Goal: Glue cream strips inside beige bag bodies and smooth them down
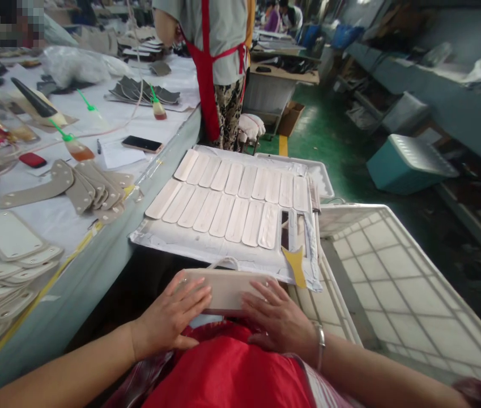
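A beige rectangular leather piece (227, 286) lies across my lap, over a red apron. My left hand (172, 317) rests flat on its left end, fingers spread. My right hand (276, 320) lies flat on its right end, a bracelet at the wrist. Just beyond it, a white tray (323, 173) holds a sheet with two rows of several cream strips (234, 198) laid side by side.
A long worktable (74, 221) on the left carries stacked beige pieces, grey cut pieces, glue bottles, a phone (142, 144) and a red eraser-like block. An empty gridded white tray (405, 283) sits to my right. A person in a red apron (218, 62) stands ahead. A teal bin (410, 161) stands on the green floor.
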Available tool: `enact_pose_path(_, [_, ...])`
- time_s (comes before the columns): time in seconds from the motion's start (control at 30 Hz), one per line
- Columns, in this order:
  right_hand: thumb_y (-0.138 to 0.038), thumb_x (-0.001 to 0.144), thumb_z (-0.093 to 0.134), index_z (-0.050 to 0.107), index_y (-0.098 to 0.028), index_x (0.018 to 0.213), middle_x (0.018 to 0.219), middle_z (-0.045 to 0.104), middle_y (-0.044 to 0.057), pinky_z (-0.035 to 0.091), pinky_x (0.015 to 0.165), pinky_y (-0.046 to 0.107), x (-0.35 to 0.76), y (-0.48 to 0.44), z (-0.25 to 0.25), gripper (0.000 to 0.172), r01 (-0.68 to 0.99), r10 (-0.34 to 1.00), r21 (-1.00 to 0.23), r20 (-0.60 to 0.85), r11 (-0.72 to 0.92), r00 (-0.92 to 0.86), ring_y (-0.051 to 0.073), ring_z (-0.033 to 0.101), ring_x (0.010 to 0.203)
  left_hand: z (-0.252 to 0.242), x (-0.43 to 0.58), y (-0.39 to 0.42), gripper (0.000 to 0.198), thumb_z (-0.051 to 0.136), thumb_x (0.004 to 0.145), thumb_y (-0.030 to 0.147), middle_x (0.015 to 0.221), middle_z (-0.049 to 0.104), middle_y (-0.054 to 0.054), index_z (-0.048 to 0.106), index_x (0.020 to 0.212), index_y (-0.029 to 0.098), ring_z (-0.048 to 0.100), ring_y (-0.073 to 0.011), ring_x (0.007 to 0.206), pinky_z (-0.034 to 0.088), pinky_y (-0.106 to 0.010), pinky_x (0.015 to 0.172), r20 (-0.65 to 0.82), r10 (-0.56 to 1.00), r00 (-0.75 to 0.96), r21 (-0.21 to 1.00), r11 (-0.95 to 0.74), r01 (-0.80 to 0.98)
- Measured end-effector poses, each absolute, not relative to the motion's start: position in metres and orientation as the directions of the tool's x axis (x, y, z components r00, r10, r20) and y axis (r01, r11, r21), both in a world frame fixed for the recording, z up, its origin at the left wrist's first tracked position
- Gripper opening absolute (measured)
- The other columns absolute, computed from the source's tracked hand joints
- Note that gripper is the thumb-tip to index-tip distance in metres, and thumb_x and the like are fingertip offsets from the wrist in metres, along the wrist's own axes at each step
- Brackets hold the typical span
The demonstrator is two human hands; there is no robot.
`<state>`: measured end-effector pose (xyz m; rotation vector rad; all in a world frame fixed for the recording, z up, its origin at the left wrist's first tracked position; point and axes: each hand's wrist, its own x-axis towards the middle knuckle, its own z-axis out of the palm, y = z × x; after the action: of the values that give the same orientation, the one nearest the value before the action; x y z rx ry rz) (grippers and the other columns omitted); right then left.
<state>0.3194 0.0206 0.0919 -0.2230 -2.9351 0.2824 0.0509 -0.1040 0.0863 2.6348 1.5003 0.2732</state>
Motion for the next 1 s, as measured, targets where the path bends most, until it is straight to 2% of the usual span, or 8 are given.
enact_pose_path(0.23, [-0.052,0.085,0.044,0.050,-0.018,0.123,0.124,0.055,0.007,0.013,0.108,0.052,0.311,0.010,0.085,0.051,0.186,0.255,-0.297,0.212,0.937,-0.943,0.029,0.028,0.130,0.081,0.063,-0.100,0.058,0.044,0.084,0.054,0.131,0.050,-0.005,0.043,0.131,0.021,0.035,-0.0263,0.127,-0.003,-0.051,0.110,0.166,0.859,0.484,0.084,-0.502,0.861])
enact_pose_path(0.37, [-0.037,0.086,0.049,0.053,-0.022,0.119,0.124,0.055,0.005,0.016,0.108,0.053,0.345,0.023,0.090,0.036,0.407,0.507,-0.456,0.118,0.792,-0.854,0.028,0.027,0.130,0.078,0.024,-0.116,0.056,0.051,0.082,0.047,0.134,0.047,-0.002,0.038,0.134,0.029,0.036,-0.0262,0.128,0.008,-0.050,0.110,0.114,0.905,0.409,0.146,-0.423,0.894])
enact_pose_path(0.47, [-0.031,0.081,0.055,0.047,-0.020,0.125,0.132,0.045,0.010,0.027,0.105,0.047,0.358,0.032,0.079,0.047,0.532,0.745,-0.702,-0.002,0.474,-0.667,0.027,0.035,0.126,0.069,0.018,-0.123,0.057,0.051,0.082,0.042,0.139,0.041,-0.003,0.033,0.135,0.030,0.038,-0.0243,0.127,0.030,-0.043,0.105,0.062,0.994,0.086,0.421,-0.104,0.901])
enact_pose_path(0.57, [-0.033,0.077,0.060,0.042,-0.018,0.127,0.127,0.049,0.011,0.037,0.098,0.041,0.357,0.037,0.062,0.056,0.352,0.746,-0.936,-0.226,0.011,-0.626,0.024,0.046,0.116,0.060,0.033,-0.121,0.062,0.048,0.083,0.044,0.139,0.039,-0.006,0.026,0.138,0.027,0.041,-0.0251,0.124,0.036,-0.042,0.102,-0.144,0.951,-0.272,0.691,0.294,0.661])
enact_pose_path(0.63, [-0.035,0.075,0.062,0.043,-0.019,0.125,0.120,0.054,0.008,0.040,0.095,0.037,0.353,0.039,0.055,0.056,0.182,0.661,-0.948,-0.313,-0.260,-0.682,0.022,0.050,0.110,0.057,0.044,-0.118,0.062,0.048,0.084,0.044,0.135,0.044,-0.007,0.025,0.138,0.025,0.043,-0.0252,0.122,0.036,-0.041,0.102,-0.262,0.900,-0.348,0.805,0.403,0.436])
enact_pose_path(0.73, [-0.038,0.071,0.066,0.046,-0.021,0.122,0.115,0.056,0.005,0.040,0.093,0.034,0.348,0.041,0.050,0.058,0.067,0.591,-0.876,-0.378,-0.478,-0.713,0.020,0.051,0.107,0.054,0.052,-0.115,0.060,0.049,0.083,0.044,0.132,0.046,-0.006,0.029,0.135,0.025,0.042,-0.0247,0.123,0.035,-0.040,0.103,-0.318,0.866,-0.386,0.874,0.425,0.233])
enact_pose_path(0.83, [-0.040,0.071,0.065,0.049,-0.021,0.117,0.109,0.058,0.004,0.042,0.087,0.030,0.345,0.045,0.048,0.052,0.074,0.612,-0.857,-0.422,-0.510,-0.669,0.018,0.052,0.101,0.054,0.053,-0.114,0.061,0.052,0.081,0.045,0.134,0.044,-0.005,0.030,0.134,0.025,0.040,-0.0252,0.124,0.034,-0.039,0.103,-0.318,0.859,-0.402,0.876,0.428,0.223])
enact_pose_path(1.0, [-0.040,0.073,0.063,0.051,-0.017,0.110,0.091,0.060,0.002,0.044,0.071,0.025,0.338,0.063,0.055,0.045,0.276,0.619,-0.906,-0.421,-0.321,-0.663,0.015,0.054,0.083,0.056,0.053,-0.111,0.063,0.051,0.080,0.047,0.133,0.045,-0.007,0.031,0.134,0.022,0.041,-0.0264,0.123,0.035,-0.039,0.102,-0.299,0.854,-0.426,0.868,0.429,0.251])
